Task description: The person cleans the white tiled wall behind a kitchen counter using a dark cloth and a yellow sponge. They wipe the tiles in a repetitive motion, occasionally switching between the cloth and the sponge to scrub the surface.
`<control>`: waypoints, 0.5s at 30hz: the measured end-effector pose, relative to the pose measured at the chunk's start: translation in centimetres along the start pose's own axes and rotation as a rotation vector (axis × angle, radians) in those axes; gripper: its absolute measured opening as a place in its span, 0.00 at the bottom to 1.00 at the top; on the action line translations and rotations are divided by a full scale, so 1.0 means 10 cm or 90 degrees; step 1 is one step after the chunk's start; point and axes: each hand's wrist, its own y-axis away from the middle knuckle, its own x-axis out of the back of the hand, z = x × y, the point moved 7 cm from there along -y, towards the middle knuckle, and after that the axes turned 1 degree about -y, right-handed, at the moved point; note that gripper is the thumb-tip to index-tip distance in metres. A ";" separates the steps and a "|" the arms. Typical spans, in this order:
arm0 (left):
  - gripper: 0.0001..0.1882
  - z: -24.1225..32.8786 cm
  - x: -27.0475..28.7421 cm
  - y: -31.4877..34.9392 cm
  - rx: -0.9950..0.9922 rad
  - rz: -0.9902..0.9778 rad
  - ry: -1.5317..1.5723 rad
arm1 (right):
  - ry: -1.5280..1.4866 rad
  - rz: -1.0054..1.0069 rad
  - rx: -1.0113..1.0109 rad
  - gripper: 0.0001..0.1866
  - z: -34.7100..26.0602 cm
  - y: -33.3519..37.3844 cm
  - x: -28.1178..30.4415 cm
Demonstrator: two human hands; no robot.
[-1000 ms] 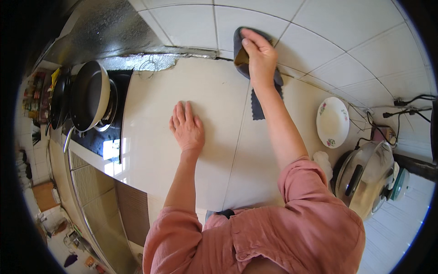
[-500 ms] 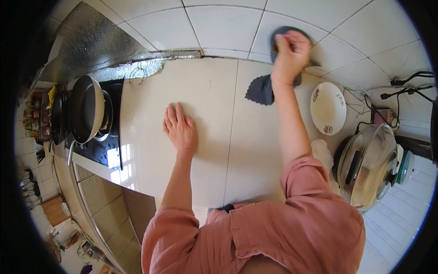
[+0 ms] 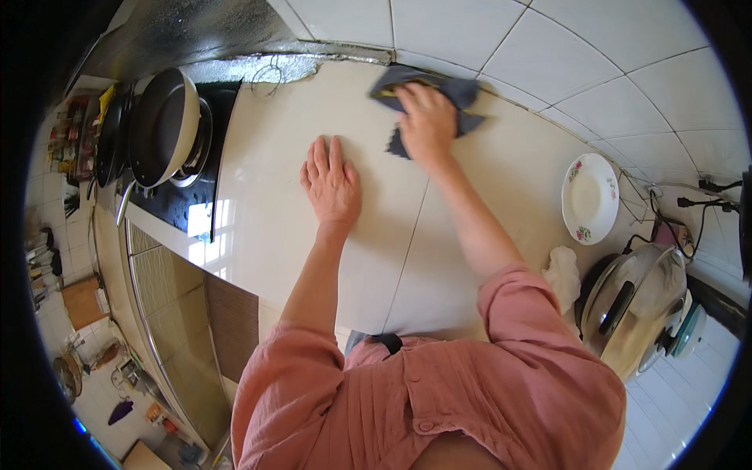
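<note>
My left hand (image 3: 332, 186) lies flat on the pale countertop (image 3: 356, 266), fingers stretched out and touching nothing else. At the back of the counter, just below the tiled wall, my right hand (image 3: 428, 127) grips a dark grey cleaning cloth (image 3: 462, 92). The cloth is bunched and folded, spreading out on both sides of the fingers, with a zigzag-cut edge and a bit of yellow trim. Motion blurs the fingers, and part of the cloth is hidden beneath them.
On the left, a frying pan (image 3: 160, 129) sits on a black cooktop (image 3: 223, 117). An oval floral plate (image 3: 591, 200) is at the right, near a crumpled white plastic bag (image 3: 561, 276) and several pot lids (image 3: 650, 290). Black cables (image 3: 709, 205) hang by the wall.
My right hand has come down from the wall tiles with the cloth, moving left onto the back of the counter. My left hand stays flat on the countertop. The whole view has shifted.
</note>
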 end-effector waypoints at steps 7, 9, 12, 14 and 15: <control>0.27 -0.11 0.01 0.03 -0.008 0.038 0.027 | -0.017 -0.129 0.139 0.24 -0.88 0.60 0.09; 0.26 -0.11 0.01 0.05 0.002 0.035 0.039 | 0.100 -0.146 0.082 0.25 -0.45 0.67 0.34; 0.27 -0.09 0.04 0.03 0.000 0.026 0.071 | 0.280 0.000 -0.018 0.26 0.33 0.58 0.46; 0.28 -0.10 0.05 0.04 -0.004 0.034 0.123 | 0.263 -0.055 -0.076 0.27 0.37 0.36 0.24; 0.28 -0.14 0.06 0.05 -0.003 0.046 0.159 | 0.253 -0.048 -0.060 0.27 0.23 0.29 0.07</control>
